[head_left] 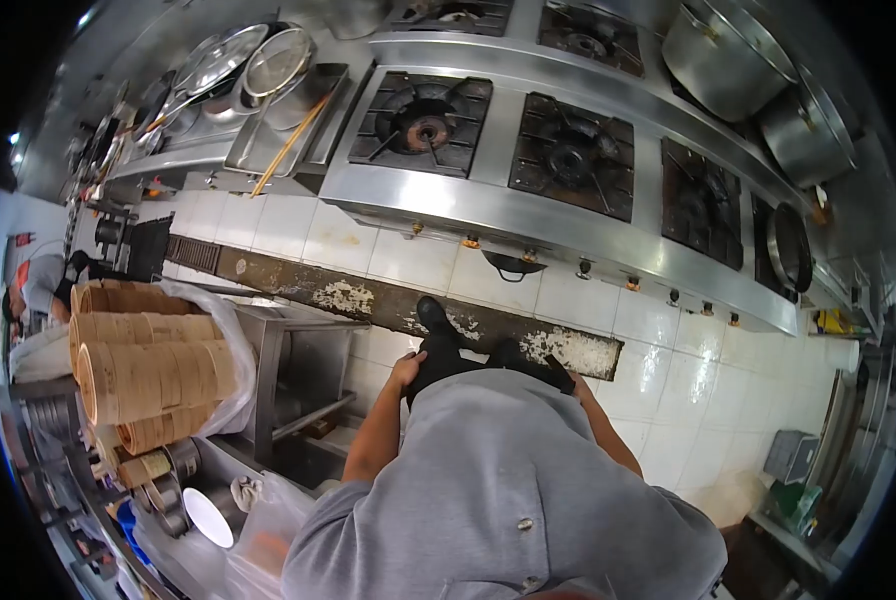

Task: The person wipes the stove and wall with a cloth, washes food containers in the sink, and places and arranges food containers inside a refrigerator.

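My left hand [408, 367] hangs beside my left thigh, against the dark trousers [436, 364]. Its thumb side shows, but the other fingers are mostly hidden. On the other side, my right hand [579, 386] is low by my right thigh, closed around a dark, narrow object [559, 372] that is too small and dark to identify. A grey shirt [478, 450] covers my torso. One black shoe [431, 313] rests on the worn floor strip [358, 297].
Ahead is a steel stove [428, 190] with several burners; large pots [730, 60] stand at its back right. Stacked bamboo steamers [148, 370] and a steel stand [265, 375] are left. Another person [43, 285] is far left. White floor tiles [658, 345] extend right.
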